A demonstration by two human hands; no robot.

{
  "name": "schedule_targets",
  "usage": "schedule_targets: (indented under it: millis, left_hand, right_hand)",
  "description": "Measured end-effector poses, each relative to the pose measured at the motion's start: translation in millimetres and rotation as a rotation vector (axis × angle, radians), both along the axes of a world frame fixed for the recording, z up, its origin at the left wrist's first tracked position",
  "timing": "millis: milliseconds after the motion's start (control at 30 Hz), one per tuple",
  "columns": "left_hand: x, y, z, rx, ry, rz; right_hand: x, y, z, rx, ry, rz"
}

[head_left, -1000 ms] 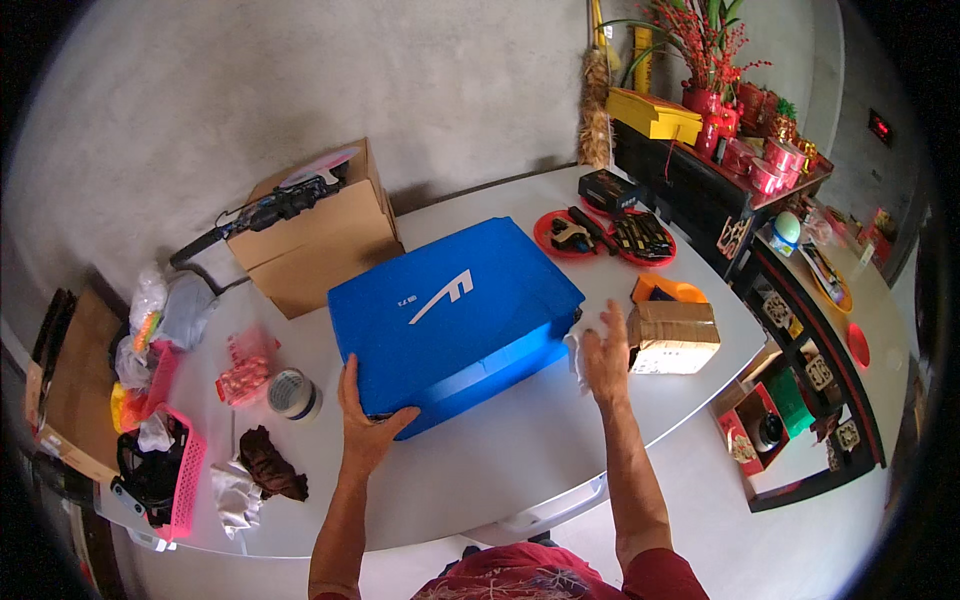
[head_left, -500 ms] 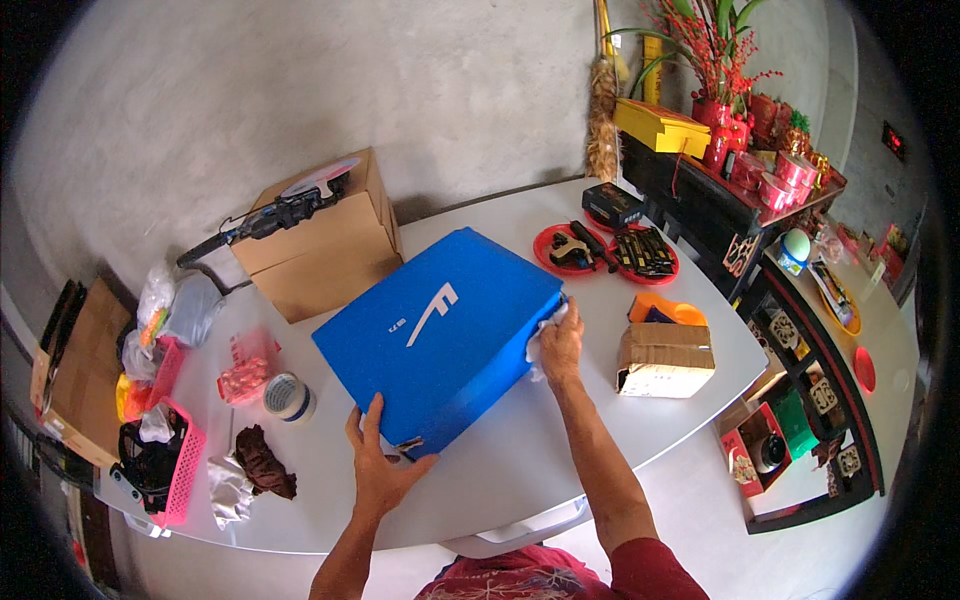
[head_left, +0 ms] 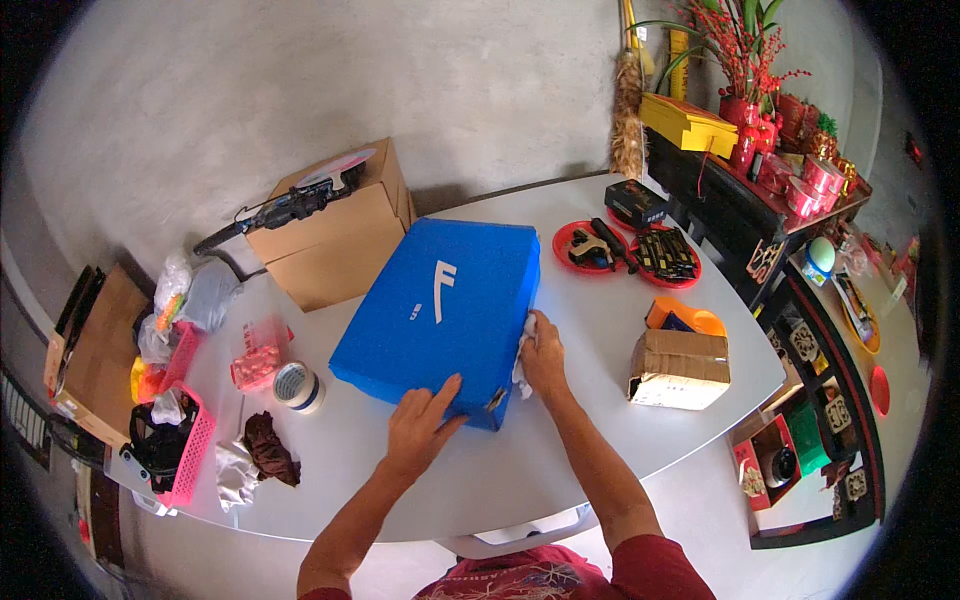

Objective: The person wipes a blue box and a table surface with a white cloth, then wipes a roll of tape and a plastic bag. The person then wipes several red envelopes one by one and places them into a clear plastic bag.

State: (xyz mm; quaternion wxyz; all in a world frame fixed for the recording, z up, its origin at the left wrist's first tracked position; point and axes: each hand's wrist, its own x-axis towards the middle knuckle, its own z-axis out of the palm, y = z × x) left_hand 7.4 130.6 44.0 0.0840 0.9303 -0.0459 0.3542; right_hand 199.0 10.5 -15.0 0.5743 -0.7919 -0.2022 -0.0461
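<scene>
A blue cardboard box (head_left: 440,290) with a white mark on its lid lies at an angle on the light table. One near corner looks worn. My left hand (head_left: 422,428) is at its near edge, fingers stretched out over the lid, holding nothing. My right hand (head_left: 545,362) is closed on a crumpled white cloth (head_left: 522,358), pressed to the box's right side. Whether it is cloth or tissue is hard to tell.
Behind the box stands a brown carton (head_left: 330,235) with a black device on top. Tape (head_left: 298,386), a brown crumpled cloth (head_left: 268,450) and pink baskets (head_left: 190,455) lie left. Red plates (head_left: 585,250), an orange object (head_left: 688,315) and a small carton (head_left: 680,370) are right.
The blue box has turned anticlockwise, its right side swinging toward the back. My left hand has moved right along its near edge, and my right hand with the cloth has shifted nearer and slightly left.
</scene>
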Motion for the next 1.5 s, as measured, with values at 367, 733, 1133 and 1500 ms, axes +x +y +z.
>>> schedule_targets:
  millis: [367, 733, 1133, 1500]
  left_hand:
    - [89.5, -30.7, -6.0, 0.0, -0.109, -0.01]
    - [186.9, -38.4, -20.3, 0.02, -0.119, 0.105]
    - [266.1, -66.2, -12.7, -0.031, 0.008, 0.184]
    - [194.2, -162.2, -35.8, -0.614, 0.55, -0.614]
  right_hand:
    - [-65.2, -58.9, -5.7, 0.084, 0.126, 0.12]
    - [-128.9, -136.8, -8.9, -0.467, -0.533, 0.18]
    - [-104.7, -205.8, -24.9, -0.587, -0.48, -0.358]
    - [-100.0, -205.4, -20.7, -0.588, -0.314, -0.393]
